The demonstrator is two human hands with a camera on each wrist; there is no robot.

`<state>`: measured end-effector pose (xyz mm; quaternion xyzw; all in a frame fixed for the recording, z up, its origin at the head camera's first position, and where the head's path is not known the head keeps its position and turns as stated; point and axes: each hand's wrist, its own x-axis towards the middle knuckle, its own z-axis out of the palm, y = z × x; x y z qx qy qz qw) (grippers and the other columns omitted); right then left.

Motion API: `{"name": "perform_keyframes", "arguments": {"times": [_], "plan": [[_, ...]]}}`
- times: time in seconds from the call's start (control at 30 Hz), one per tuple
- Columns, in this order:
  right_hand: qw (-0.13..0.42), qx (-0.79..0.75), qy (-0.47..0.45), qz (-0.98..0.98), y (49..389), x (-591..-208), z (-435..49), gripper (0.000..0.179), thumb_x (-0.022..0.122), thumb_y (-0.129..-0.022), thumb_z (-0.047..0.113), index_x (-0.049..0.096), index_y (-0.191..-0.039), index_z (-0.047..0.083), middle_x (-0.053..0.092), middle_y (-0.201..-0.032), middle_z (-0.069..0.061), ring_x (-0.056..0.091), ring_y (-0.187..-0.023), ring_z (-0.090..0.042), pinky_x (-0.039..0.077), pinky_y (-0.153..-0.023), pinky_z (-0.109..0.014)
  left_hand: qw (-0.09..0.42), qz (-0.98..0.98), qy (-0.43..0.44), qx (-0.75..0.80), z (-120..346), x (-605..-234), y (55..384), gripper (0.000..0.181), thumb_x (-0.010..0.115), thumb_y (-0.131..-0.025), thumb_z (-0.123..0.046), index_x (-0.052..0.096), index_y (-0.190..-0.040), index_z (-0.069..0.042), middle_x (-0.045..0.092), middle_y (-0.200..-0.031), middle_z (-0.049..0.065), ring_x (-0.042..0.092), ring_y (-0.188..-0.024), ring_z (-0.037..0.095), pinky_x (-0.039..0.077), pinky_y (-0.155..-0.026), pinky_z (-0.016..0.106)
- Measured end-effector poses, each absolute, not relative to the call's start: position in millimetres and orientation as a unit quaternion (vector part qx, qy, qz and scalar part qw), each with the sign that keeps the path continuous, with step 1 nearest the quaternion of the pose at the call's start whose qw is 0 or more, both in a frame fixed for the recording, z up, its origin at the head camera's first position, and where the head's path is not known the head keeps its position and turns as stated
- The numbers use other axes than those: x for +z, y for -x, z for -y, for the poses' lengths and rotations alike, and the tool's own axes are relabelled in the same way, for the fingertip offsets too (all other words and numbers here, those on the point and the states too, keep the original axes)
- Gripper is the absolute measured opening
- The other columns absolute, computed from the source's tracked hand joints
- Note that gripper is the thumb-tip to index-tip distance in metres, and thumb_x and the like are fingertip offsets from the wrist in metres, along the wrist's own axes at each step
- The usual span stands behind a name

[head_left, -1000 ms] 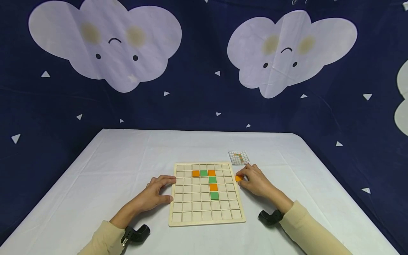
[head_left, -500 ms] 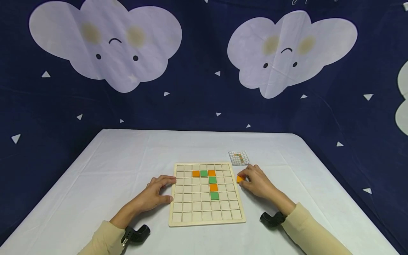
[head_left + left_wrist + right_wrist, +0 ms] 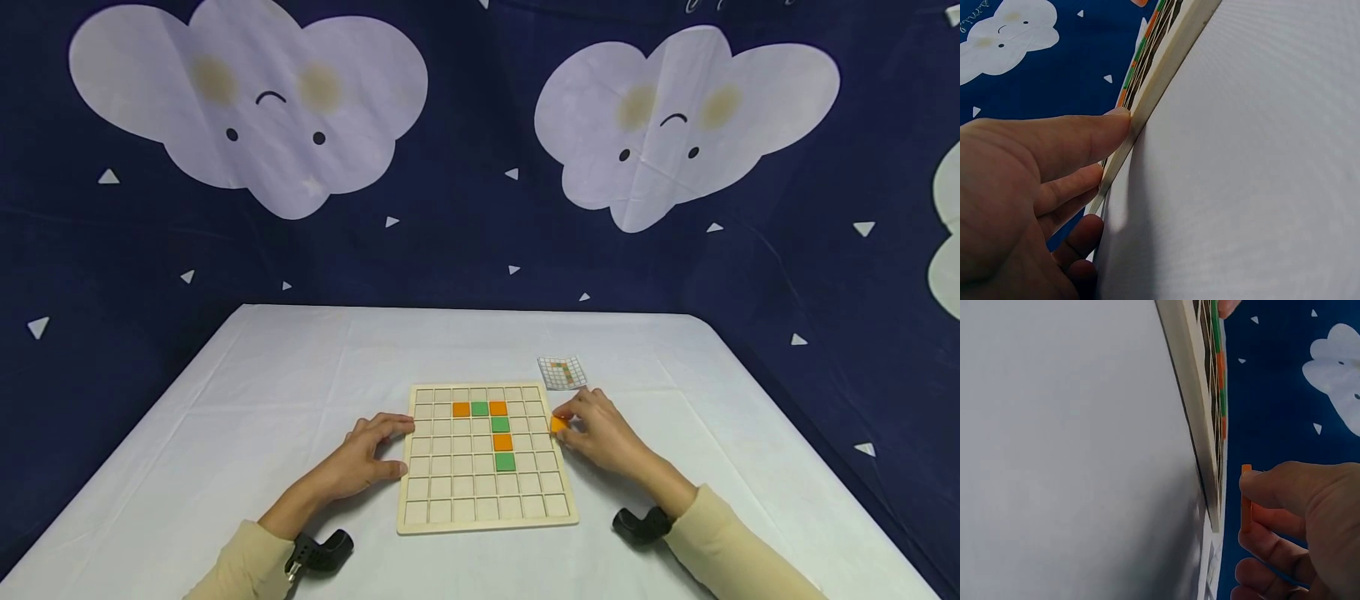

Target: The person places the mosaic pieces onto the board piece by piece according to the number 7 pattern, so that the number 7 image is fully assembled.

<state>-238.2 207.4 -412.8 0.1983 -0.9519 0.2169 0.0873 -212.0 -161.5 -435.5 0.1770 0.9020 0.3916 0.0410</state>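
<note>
A square wooden grid board (image 3: 461, 485) lies on the white table, with orange tiles (image 3: 461, 409) and green tiles (image 3: 506, 462) set in its cells. They form a short row near the top and a column running down from it. My left hand (image 3: 357, 460) touches the board's left edge with thumb and fingertips, the fingers fairly straight. At the right edge, my right hand (image 3: 606, 433) pinches an orange tile (image 3: 559, 424) between thumb and fingers. In the right wrist view this orange tile (image 3: 1246, 499) is seen edge-on, apart from the board's rim (image 3: 1194, 406).
A small card (image 3: 562, 373) printed with a coloured grid pattern lies beyond the board's upper right corner. White cloth covers the table (image 3: 315, 350). Behind it hangs a dark blue backdrop (image 3: 465, 242) with clouds and triangles. Each wrist wears a black device (image 3: 642, 527).
My right hand, pinching the orange tile, shifted slightly right, then moved back left to the board's right edge. The left hand and the set tiles have stayed put.
</note>
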Motion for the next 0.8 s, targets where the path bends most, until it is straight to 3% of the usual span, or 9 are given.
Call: {"name": "perform_keyframes", "arguments": {"times": [0.43,0.8], "plan": [[0.105,0.213,-0.238,0.942,224.5,-411.0,-193.0,0.023,0.073,-0.077,0.017,0.071,-0.099,0.012,0.060,-0.091,0.006,0.045,-0.089,-0.011,0.040,-0.082,-0.035,0.041,-0.902,-0.180,0.391,162.0,-436.1,211.9,0.055,0.075,-0.076,-0.017,0.057,-0.128,-0.011,0.048,-0.141,0.003,0.039,-0.113,0.019,0.026,-0.096,0.044],[0.092,0.205,-0.262,0.939,213.4,-409.0,-183.8,0.024,0.073,-0.078,0.022,0.071,-0.101,0.016,0.060,-0.096,0.009,0.040,-0.088,-0.008,0.037,-0.078,-0.029,0.041,-0.901,-0.181,0.392,162.1,-435.7,211.8,0.055,0.074,-0.077,-0.018,0.057,-0.128,-0.011,0.047,-0.141,0.003,0.039,-0.114,0.019,0.026,-0.096,0.043]]}}
